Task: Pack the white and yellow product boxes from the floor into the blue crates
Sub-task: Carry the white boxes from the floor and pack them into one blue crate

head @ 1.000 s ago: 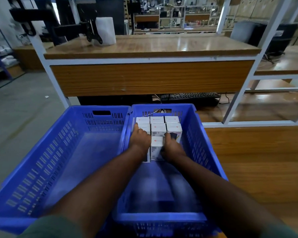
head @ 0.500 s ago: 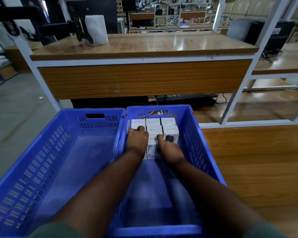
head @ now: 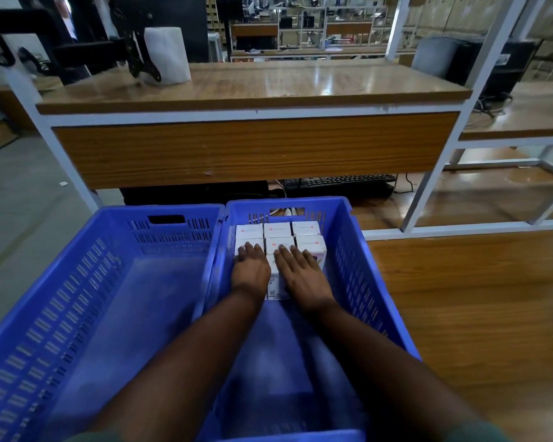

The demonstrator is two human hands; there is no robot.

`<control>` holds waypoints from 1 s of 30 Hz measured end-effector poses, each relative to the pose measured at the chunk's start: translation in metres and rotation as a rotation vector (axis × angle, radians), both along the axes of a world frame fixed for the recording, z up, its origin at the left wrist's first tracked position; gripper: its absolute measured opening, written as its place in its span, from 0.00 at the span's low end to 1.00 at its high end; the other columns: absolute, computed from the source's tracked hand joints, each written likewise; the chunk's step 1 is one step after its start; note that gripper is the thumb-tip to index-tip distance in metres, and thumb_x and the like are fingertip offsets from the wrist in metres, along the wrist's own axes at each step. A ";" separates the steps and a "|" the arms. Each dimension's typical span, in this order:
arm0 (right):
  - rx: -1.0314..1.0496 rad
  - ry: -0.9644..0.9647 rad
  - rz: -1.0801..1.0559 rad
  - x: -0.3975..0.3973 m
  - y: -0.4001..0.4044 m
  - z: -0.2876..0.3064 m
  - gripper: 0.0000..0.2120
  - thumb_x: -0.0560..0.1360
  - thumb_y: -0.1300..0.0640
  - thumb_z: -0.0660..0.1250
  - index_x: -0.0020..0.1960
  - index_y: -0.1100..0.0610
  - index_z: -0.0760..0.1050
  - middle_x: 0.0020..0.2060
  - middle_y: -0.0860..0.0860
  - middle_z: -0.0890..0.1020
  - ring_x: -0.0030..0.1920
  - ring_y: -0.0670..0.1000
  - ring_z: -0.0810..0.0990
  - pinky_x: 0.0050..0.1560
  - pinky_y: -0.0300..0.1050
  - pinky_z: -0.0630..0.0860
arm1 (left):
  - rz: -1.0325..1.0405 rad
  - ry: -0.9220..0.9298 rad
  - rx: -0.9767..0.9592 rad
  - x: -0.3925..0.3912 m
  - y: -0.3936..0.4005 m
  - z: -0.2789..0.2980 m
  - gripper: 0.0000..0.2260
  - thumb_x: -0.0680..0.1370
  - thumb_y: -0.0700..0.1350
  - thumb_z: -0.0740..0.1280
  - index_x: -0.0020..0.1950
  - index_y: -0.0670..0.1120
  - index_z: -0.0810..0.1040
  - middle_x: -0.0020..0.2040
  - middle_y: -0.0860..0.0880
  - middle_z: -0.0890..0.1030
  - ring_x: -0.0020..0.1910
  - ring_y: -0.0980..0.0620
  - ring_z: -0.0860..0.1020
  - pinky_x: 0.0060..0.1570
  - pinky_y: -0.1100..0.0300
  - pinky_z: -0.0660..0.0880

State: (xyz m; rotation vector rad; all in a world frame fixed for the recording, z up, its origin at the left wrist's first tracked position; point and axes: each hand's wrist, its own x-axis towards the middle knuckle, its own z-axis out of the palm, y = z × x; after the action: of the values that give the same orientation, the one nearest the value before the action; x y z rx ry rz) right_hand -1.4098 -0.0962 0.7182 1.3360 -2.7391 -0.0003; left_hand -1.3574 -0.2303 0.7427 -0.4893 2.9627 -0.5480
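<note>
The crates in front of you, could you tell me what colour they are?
Both crates are blue, seen clearly in the head view.

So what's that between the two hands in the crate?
In the head view, a white product box shows between the left hand and right hand, inside the right blue crate.

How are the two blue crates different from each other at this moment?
The right crate holds white boxes at its far end; the left crate shows none. Both hands, left and right, rest in the right crate, none in the left crate. Both are blue with slotted walls.
</note>
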 end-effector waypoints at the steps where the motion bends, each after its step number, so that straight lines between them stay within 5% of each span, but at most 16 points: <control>1: -0.005 0.003 -0.003 -0.001 -0.001 0.000 0.34 0.84 0.59 0.56 0.84 0.59 0.42 0.84 0.58 0.47 0.83 0.60 0.46 0.82 0.58 0.46 | 0.001 0.003 -0.002 0.000 0.000 -0.001 0.26 0.84 0.36 0.55 0.79 0.30 0.50 0.77 0.27 0.58 0.75 0.30 0.63 0.68 0.43 0.71; 13: -0.041 -0.054 -0.048 0.001 -0.007 -0.003 0.36 0.84 0.59 0.59 0.84 0.58 0.42 0.84 0.57 0.46 0.83 0.59 0.45 0.82 0.58 0.48 | 0.035 0.103 0.058 -0.002 -0.002 -0.008 0.22 0.84 0.36 0.55 0.77 0.32 0.56 0.73 0.31 0.66 0.72 0.33 0.68 0.66 0.44 0.72; 20: -0.068 0.046 -0.062 0.006 -0.008 0.015 0.39 0.83 0.55 0.60 0.84 0.60 0.38 0.83 0.58 0.40 0.82 0.60 0.35 0.78 0.58 0.31 | 0.038 0.062 0.118 0.003 0.008 0.010 0.31 0.83 0.41 0.58 0.82 0.37 0.46 0.81 0.32 0.51 0.79 0.35 0.57 0.77 0.44 0.60; 22: -0.111 0.019 -0.012 0.002 0.000 0.034 0.43 0.79 0.55 0.67 0.84 0.61 0.44 0.83 0.59 0.44 0.83 0.62 0.39 0.81 0.59 0.36 | -0.001 0.092 0.139 0.009 0.009 0.026 0.29 0.84 0.43 0.57 0.82 0.38 0.49 0.81 0.36 0.53 0.80 0.38 0.57 0.76 0.45 0.59; 24: -0.291 -0.079 0.023 0.003 0.009 0.053 0.40 0.73 0.60 0.70 0.81 0.63 0.58 0.81 0.62 0.58 0.81 0.64 0.56 0.81 0.58 0.53 | -0.093 0.156 0.121 0.019 0.009 0.042 0.26 0.83 0.45 0.58 0.80 0.42 0.58 0.80 0.39 0.60 0.79 0.39 0.60 0.76 0.44 0.56; 27: -0.687 -0.253 -0.093 0.009 0.011 0.075 0.26 0.70 0.66 0.65 0.68 0.56 0.75 0.65 0.54 0.78 0.65 0.55 0.76 0.67 0.52 0.74 | -0.101 0.265 0.203 0.039 0.010 0.075 0.20 0.76 0.47 0.65 0.68 0.48 0.73 0.68 0.45 0.75 0.71 0.43 0.69 0.72 0.46 0.62; 30: -0.887 -0.380 -0.086 0.026 -0.002 0.096 0.18 0.71 0.67 0.64 0.58 0.54 0.79 0.52 0.48 0.83 0.49 0.49 0.81 0.52 0.46 0.76 | -0.060 0.457 0.392 0.064 0.003 0.100 0.19 0.73 0.44 0.66 0.64 0.48 0.78 0.61 0.47 0.81 0.63 0.43 0.77 0.63 0.50 0.71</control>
State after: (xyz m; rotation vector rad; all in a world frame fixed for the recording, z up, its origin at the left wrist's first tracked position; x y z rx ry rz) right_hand -1.3840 -0.0985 0.8143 0.9973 -2.4794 1.3915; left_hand -1.2932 -0.2277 0.8432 -0.5430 3.3951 0.1772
